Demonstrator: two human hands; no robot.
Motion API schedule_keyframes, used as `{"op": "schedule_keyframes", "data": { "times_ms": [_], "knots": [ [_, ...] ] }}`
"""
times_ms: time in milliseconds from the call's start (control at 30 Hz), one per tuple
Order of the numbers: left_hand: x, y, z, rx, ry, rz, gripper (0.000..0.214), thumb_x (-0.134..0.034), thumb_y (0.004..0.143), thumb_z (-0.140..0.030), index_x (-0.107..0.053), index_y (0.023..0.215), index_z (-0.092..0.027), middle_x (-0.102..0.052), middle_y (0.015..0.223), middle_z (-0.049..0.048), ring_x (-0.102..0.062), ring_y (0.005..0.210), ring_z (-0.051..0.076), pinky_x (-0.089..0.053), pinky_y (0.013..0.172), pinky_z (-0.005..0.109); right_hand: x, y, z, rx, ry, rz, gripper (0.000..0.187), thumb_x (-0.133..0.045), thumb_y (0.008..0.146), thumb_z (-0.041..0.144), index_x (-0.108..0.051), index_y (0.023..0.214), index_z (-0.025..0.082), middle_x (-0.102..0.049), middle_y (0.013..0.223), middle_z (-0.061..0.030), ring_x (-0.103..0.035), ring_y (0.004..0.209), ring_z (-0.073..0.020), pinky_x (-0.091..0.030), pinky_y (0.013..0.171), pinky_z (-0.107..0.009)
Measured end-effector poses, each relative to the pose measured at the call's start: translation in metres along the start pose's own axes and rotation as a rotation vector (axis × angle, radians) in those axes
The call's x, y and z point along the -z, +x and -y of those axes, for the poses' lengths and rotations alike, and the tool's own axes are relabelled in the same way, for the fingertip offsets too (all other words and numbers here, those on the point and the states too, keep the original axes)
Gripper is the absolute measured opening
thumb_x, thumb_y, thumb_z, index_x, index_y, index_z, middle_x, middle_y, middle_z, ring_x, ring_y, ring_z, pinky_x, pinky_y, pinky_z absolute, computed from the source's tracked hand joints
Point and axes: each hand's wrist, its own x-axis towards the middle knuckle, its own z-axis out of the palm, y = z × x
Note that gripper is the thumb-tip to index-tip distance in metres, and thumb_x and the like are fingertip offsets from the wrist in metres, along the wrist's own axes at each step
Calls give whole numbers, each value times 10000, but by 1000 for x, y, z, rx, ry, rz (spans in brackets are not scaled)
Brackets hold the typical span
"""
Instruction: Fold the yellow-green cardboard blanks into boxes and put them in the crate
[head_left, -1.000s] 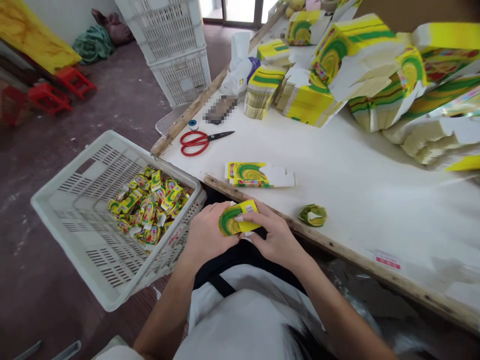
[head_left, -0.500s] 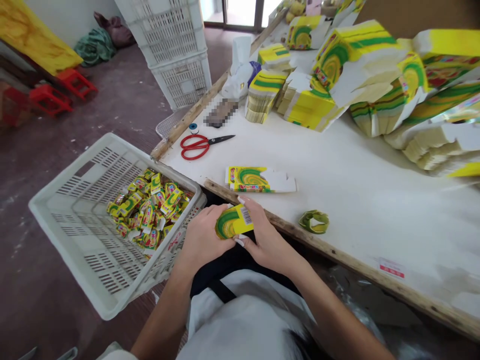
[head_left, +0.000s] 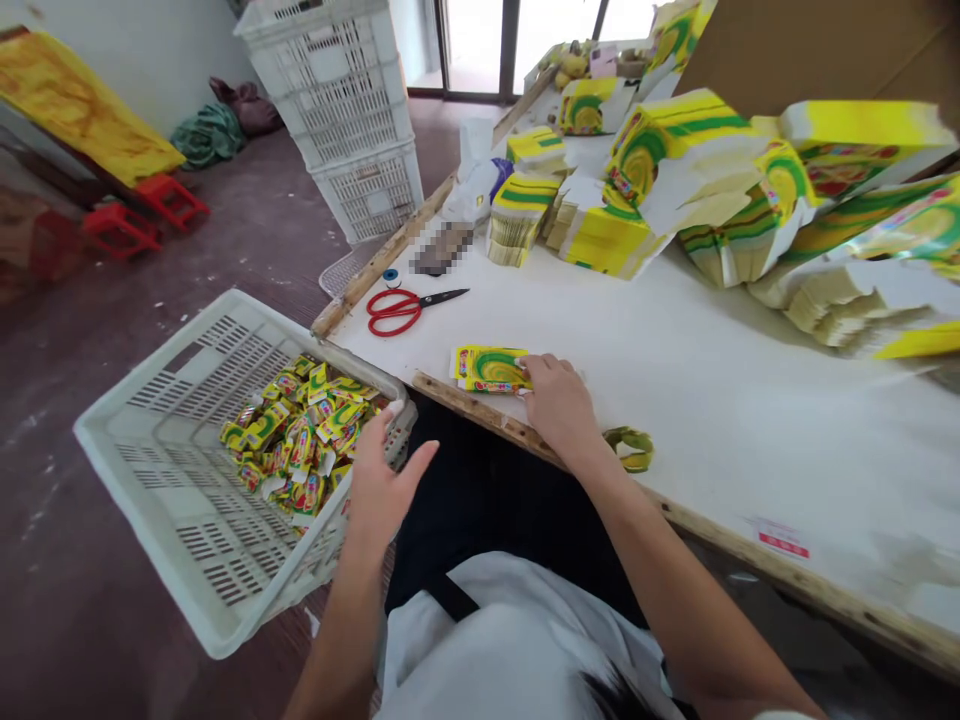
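Note:
A flat yellow-and-green printed carton (head_left: 487, 369) lies on the white table near its front edge. My right hand (head_left: 559, 400) is at the carton's right end, fingers bent and closed on it, covering that part. My left hand (head_left: 382, 480) hovers by the near right rim of the white plastic crate (head_left: 157, 500), thumb and fingers apart and nothing in them. Inside the crate, small yellow-and-green boxes (head_left: 304, 455) lie in a loose heap. A ring of green-yellow strip (head_left: 631, 449) rests just beyond my right wrist.
Red-handled scissors (head_left: 397, 311) lie on the table at the left, beside a small blue roll (head_left: 390, 275). Stacks of flat cartons (head_left: 615, 235) fill the table's back. A wooden strip (head_left: 487, 415) edges its front. Tall stacked crates (head_left: 367, 190) stand behind.
Both hands held a small yellow-and-green box before; it has left them. My left hand has opened and shifted left toward the crate. My right hand has moved up onto the flat carton.

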Motion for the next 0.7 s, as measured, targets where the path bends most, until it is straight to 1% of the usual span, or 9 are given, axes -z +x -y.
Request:
{"op": "schedule_keyframes", "data": {
  "times_ms": [100, 200, 300, 333, 400, 467, 533, 600, 700],
  "knots": [
    [-17, -7, -11, 32, -142, 123, 465, -681, 770, -380, -574, 1184, -199, -622, 1235, 108, -570, 1172, 259, -464, 987, 450, -1, -1, 0, -13, 17, -17, 427, -544, 717, 9, -534, 1131, 113, -648, 1058, -169, -567, 974, -314, -447, 844, -414],
    [-23, -10, -18, 58, -245, 184, 432, -687, 766, -341, -584, 1159, -195, -643, 1204, 111, -584, 1153, 252, -472, 973, 448, 0, -2, -3, -40, 133, -68, 465, -518, 681, -9, -495, 1117, 150, -658, 957, -116, -594, 879, -272, -466, 781, -389],
    [-28, -13, -18, 129, -373, 247, 469, -717, 736, -319, -573, 1164, -194, -658, 1176, 120, -598, 1137, 260, -479, 955, 452, 3, -8, -5, -107, 417, -159, 448, -508, 678, 24, -459, 1090, 194, -625, 777, -23, -598, 706, -213, -484, 687, -357],
    [-31, -14, -18, 159, -429, 259, 507, -737, 718, -320, -563, 1178, -196, -657, 1178, 122, -599, 1137, 261, -478, 956, 453, 5, -11, -3, -119, 530, -193, 444, -529, 685, 55, -443, 1094, 205, -615, 766, -7, -597, 682, -200, -492, 672, -352],
    [-37, -15, -21, 204, -586, 258, 611, -792, 661, -339, -543, 1203, -209, -639, 1212, 122, -589, 1154, 264, -474, 965, 447, 9, -22, 4, -101, 762, -244, 466, -583, 690, 115, -413, 1110, 226, -623, 836, -10, -609, 707, -184, -512, 670, -343],
    [-43, -14, -28, 220, -807, 221, 630, -813, 630, -407, -560, 1174, -215, -633, 1213, 115, -585, 1157, 265, -470, 976, 431, 12, -36, 17, -23, 945, -192, 461, -592, 700, 126, -406, 1104, 244, -634, 913, -21, -619, 743, -166, -523, 677, -322],
    [-46, -10, -41, 250, -1047, 151, 542, -758, 659, -534, -614, 1067, -206, -666, 1111, 101, -618, 1085, 261, -487, 946, 410, 13, -54, 36, 72, 1073, 0, 426, -575, 720, 106, -418, 1089, 250, -642, 870, -6, -623, 719, -146, -525, 661, -292],
    [-47, -4, -56, 306, -1247, 45, 483, -674, 698, -625, -643, 917, -195, -680, 908, 66, -659, 913, 232, -519, 865, 381, 13, -70, 55, 107, 1197, 129, 398, -547, 740, 96, -423, 1085, 252, -625, 793, 18, -614, 676, -131, -517, 615, -256],
    [-47, 3, -70, 344, -1407, -128, 472, -672, 678, -651, -602, 741, -189, -559, 648, -15, -589, 616, 138, -530, 695, 293, 13, -83, 72, 92, 1244, 161, 337, -550, 764, 119, -466, 1062, 251, -613, 847, 12, -617, 749, -128, -529, 672, -252]
  ]
}}
